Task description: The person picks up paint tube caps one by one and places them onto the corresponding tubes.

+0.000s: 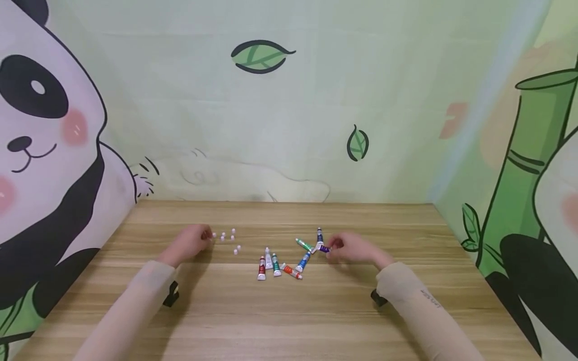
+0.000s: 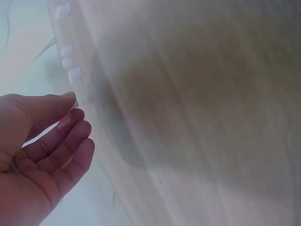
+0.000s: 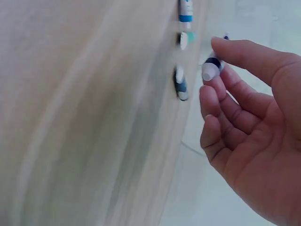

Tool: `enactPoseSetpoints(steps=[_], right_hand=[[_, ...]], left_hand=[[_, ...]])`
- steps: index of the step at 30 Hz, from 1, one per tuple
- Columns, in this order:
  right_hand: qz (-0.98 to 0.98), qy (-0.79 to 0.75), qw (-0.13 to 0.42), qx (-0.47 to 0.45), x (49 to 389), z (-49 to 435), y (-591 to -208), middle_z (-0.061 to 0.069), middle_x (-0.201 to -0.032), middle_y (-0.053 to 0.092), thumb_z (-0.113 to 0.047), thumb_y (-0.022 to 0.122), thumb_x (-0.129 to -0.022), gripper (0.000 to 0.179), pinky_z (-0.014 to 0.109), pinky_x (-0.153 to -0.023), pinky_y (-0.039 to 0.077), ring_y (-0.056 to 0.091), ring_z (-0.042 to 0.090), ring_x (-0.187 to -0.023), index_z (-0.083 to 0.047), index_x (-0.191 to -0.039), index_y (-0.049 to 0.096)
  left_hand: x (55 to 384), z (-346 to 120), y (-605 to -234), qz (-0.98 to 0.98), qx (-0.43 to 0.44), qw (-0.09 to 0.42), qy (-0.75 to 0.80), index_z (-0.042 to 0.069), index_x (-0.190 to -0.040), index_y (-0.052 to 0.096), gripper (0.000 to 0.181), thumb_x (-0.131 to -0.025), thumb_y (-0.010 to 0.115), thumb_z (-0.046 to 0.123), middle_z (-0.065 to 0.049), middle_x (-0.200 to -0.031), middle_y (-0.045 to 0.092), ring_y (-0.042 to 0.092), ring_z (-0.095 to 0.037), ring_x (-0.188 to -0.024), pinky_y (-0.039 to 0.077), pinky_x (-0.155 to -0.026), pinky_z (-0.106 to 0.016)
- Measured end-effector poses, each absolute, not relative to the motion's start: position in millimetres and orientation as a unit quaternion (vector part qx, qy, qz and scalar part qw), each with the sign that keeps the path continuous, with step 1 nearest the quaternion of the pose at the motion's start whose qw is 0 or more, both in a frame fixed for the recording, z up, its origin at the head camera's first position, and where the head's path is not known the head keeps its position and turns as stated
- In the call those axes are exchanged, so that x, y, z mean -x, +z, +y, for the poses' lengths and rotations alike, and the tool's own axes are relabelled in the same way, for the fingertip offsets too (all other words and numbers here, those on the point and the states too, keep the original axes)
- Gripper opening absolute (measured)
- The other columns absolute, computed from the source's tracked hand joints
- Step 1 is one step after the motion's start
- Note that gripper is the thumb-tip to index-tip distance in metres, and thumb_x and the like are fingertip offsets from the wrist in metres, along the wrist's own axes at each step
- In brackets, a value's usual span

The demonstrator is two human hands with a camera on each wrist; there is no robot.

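My left hand (image 1: 193,241) is at the left of a scatter of small white caps (image 1: 233,231). In the left wrist view its thumb and forefinger pinch one white cap (image 2: 76,104), mostly hidden by the fingertips. My right hand (image 1: 353,248) pinches a small purple paint tube (image 1: 324,249) between thumb and fingers. The tube's white end (image 3: 209,72) faces the right wrist camera. Close by lie a dark blue tube (image 1: 319,235), a light green tube (image 1: 304,244) and a blue tube (image 1: 303,261).
Nearer the middle lie a red tube (image 1: 262,268), a white tube (image 1: 268,258), a dark green tube (image 1: 276,264) and an orange tube (image 1: 291,271). All rest on a wooden table (image 1: 280,321). A printed panda backdrop (image 1: 180,100) stands behind and beside it.
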State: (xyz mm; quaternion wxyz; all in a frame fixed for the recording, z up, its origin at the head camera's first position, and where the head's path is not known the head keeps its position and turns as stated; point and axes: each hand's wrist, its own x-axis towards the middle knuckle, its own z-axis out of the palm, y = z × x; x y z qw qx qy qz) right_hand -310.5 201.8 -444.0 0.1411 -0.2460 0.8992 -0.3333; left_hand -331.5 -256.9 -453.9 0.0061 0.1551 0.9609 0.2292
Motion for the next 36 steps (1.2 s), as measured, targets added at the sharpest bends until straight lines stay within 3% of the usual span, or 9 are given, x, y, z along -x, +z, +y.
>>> enactPoseSetpoints(steps=[10, 27, 36], right_hand=[[0.903, -0.366, 0.082, 0.210, 316.7, 208.9, -427.2, 0.005, -0.096, 0.064, -0.016, 0.070, -0.094, 0.019, 0.034, -0.078, 0.049, 0.058, 0.020, -0.088, -0.003, -0.108, 0.067], [0.856, -0.494, 0.030, 0.148, 320.2, 214.4, -393.0, 0.013, -0.103, 0.067, -0.016, 0.065, -0.099, 0.025, 0.031, -0.081, 0.051, 0.062, 0.033, -0.098, 0.002, -0.114, 0.060], [0.802, -0.580, -0.010, 0.141, 319.9, 219.6, -376.9, 0.001, -0.091, 0.068, -0.009, 0.064, -0.096, 0.018, 0.026, -0.075, 0.049, 0.062, 0.012, -0.083, 0.002, -0.107, 0.055]], left_hand=[[331.5, -265.1, -444.4, 0.959, -0.172, -0.009, 0.224, -0.006, -0.098, 0.066, 0.009, -0.092, 0.064, 0.000, -0.016, -0.091, 0.068, 0.063, -0.032, -0.086, 0.054, -0.079, -0.050], [332.2, -265.2, -419.0, 0.953, -0.158, -0.022, 0.257, -0.006, -0.104, 0.066, 0.014, -0.096, 0.064, 0.005, -0.018, -0.098, 0.069, 0.064, -0.034, -0.093, 0.054, -0.084, -0.050], [332.0, -255.3, -399.2, 0.946, -0.181, -0.053, 0.263, -0.004, -0.103, 0.067, 0.013, -0.097, 0.065, 0.007, -0.014, -0.094, 0.069, 0.065, -0.030, -0.088, 0.054, -0.081, -0.048]])
